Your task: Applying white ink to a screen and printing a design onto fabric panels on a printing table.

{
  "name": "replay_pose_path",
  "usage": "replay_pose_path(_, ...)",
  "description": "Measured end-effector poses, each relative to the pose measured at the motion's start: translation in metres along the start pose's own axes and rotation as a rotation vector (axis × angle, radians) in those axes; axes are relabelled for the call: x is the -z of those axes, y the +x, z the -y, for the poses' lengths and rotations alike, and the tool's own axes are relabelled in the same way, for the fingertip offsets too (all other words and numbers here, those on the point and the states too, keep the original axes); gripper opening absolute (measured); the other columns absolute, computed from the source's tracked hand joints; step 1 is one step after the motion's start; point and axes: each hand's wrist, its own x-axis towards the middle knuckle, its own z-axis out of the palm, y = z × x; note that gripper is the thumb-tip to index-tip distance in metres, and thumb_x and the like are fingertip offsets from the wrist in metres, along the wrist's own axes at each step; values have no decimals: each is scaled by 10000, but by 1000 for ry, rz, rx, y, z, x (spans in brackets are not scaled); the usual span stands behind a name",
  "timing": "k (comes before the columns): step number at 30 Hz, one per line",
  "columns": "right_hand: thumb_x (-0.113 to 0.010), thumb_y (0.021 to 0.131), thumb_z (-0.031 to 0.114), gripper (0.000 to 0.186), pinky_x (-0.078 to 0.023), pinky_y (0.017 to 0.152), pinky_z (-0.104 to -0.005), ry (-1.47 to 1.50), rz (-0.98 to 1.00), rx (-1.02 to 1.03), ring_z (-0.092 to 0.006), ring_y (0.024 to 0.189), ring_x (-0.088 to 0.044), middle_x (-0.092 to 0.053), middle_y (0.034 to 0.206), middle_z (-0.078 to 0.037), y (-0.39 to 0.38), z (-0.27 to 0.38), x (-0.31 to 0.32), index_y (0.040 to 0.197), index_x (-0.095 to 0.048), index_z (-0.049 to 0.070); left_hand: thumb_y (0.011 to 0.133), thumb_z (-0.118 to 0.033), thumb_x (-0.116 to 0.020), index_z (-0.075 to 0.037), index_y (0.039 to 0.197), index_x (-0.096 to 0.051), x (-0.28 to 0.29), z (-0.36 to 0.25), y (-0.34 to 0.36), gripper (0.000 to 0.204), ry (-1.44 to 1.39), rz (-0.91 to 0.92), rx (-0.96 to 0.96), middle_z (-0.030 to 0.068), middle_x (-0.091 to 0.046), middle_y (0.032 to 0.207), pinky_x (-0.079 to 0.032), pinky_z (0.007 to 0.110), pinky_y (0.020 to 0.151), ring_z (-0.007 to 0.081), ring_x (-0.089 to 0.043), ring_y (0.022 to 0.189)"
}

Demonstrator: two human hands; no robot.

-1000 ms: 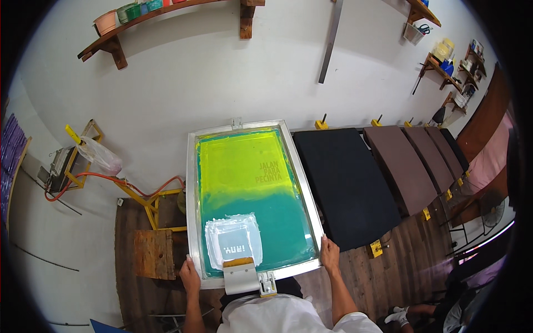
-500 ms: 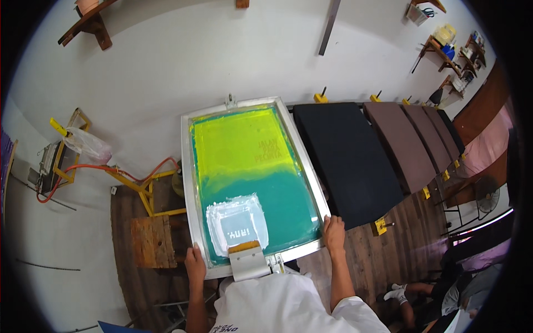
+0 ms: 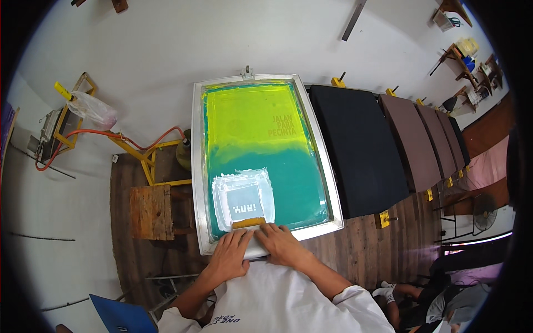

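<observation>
In front of me lies a screen printing frame [image 3: 199,194] with a silver metal rim and a green mesh. Yellow-green ink covers its far half, and a patch of white ink [image 3: 267,194] borders a pale square with lettering near me. A squeegee [image 3: 249,222] with an amber blade stands at the near edge of that patch. My left hand [image 3: 227,256] and my right hand [image 3: 282,245] are side by side on its metal handle, fingers over the top and closed round it. Most of the handle is hidden beneath them.
To the right runs a row of padded boards, a black one [image 3: 358,150] nearest, then brown ones [image 3: 408,141], with yellow clamps [image 3: 383,219]. A wooden stool [image 3: 151,212] and a yellow metal stand [image 3: 145,161] are at left. A person sits at lower right [image 3: 461,299].
Both my hands have left the frame's side rims and come together on the squeegee handle. The squeegee blade still rests by the white ink. The view has shifted slightly.
</observation>
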Motion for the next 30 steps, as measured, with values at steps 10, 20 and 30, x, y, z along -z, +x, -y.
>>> replay_pose_path(10,-707,652,67,440,-529,858,-434,191,-140,-45,-361,991,-622,-665,1010,-149,36,-10,5,1090,-668,51,739,32,-627,8,1197,-637,3,14,35,459,-101,-159,142,227,-652,1146,-506,441,923,381,-634,1063)
replay_pose_path(20,-667,660,62,243,-554,698,-484,181,-127,-46,-385,780,-681,-696,792,-182,93,-37,58,902,-691,71,712,42,-615,-38,1000,-723,65,45,96,318,-215,-2,139,237,-700,911,-545,441,821,400,-685,902)
replay_pose_path(30,-679,647,3,506,-508,849,-470,118,-308,-31,-346,1078,-574,-584,1175,-136,26,4,-14,1142,-598,66,715,96,-610,47,1239,-604,-21,25,16,527,-13,-241,34,252,-566,1304,-363,492,1122,382,-530,1252)
